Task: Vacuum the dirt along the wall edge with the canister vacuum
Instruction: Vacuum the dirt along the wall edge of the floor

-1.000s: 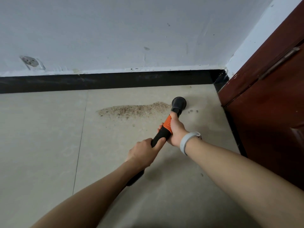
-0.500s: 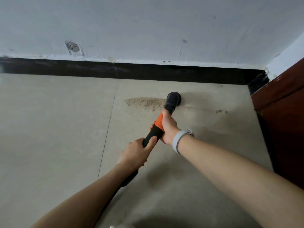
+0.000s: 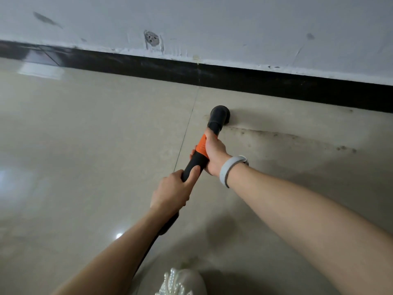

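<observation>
Dirt (image 3: 342, 148) lies as a thin trail of dark specks on the floor (image 3: 85, 145), right of centre, running from just beside the nozzle (image 3: 219, 116) toward the right edge of the frame; a small cluster sits at its far right end. The trail is near the skirting (image 3: 276, 86) but apart from it.

The floor fills most of the frame: pale, glossy beige tiles with one grout line running from upper centre down toward the hands. The wall (image 3: 212, 22) spans the top of the frame, white-grey and scuffed, with a patched round mark at upper centre-left. The skirting is a black band slanting from upper left down to the right edge.

Two bare forearms reach in from the bottom of the frame. The wand (image 3: 194, 165), black with an orange section, points up from lower centre to the middle of the frame. Its round black nozzle rests on the floor at centre, close to the skirting.

The right hand (image 3: 214, 154) is wrapped around the orange section, fingers curled tightly. The left hand (image 3: 172, 194) grips the black part just below it, thumb lying along the wand. A grey band (image 3: 230, 169) circles the right wrist. A pale shoe (image 3: 180, 282) with pearly beads shows at the bottom centre.
</observation>
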`<state>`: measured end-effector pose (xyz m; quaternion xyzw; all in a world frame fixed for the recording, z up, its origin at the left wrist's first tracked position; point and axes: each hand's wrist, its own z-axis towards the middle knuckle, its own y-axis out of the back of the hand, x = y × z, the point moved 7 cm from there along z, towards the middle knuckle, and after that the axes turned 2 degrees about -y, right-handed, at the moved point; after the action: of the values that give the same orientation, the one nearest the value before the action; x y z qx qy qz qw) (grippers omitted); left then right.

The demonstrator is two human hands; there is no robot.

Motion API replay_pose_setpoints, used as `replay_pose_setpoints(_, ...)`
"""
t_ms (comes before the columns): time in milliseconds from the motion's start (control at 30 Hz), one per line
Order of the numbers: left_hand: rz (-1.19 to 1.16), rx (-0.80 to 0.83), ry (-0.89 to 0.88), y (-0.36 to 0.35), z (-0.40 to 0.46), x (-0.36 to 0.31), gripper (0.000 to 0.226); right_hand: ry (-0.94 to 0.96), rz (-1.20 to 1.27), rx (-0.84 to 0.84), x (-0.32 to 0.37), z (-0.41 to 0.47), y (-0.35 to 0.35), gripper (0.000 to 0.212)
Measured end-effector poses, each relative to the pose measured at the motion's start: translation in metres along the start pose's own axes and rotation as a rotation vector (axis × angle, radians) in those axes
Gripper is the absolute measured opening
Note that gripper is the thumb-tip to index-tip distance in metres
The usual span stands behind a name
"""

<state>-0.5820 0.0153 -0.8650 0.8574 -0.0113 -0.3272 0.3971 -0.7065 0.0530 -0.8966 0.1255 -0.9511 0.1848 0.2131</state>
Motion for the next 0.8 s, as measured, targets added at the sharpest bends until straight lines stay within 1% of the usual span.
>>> replay_pose_setpoints(133,-0.087,-0.085,0.033,0.019,-0.006,0.021,0.052,0.050,-0.088,-0.002,-0.007,-0.004,-0.033,0.030)
replay_pose_setpoints(233,-0.183,-0.112,0.036,0.028,-0.005,0.029,0.051,0.098,-0.119,-0.004,-0.006,-0.004,-0.052,0.031)
replay_pose_setpoints(300,-0.203,-0.096,0.039,0.031,0.000,0.031,0.051,0.085,-0.158,-0.006,-0.006,0.000,-0.055,0.027)
replay_pose_setpoints(433,-0.200,-0.017,0.061,0.026,0.011,0.031,0.050,0.034,-0.196,-0.010,-0.007,0.010,-0.051,0.034)
replay_pose_setpoints(667,-0.235,0.054,0.078,0.018,0.005,0.034,0.050,0.045,-0.213,-0.089,-0.017,0.011,-0.039,0.039)
replay_pose_setpoints(700,-0.230,0.061,0.081,0.017,0.001,0.036,0.049,0.023,-0.187,-0.076,-0.022,0.010,-0.037,0.037)
replay_pose_setpoints(800,-0.203,0.046,0.075,0.016,-0.006,0.036,0.048,-0.045,-0.108,0.034,-0.027,0.006,-0.039,0.032)
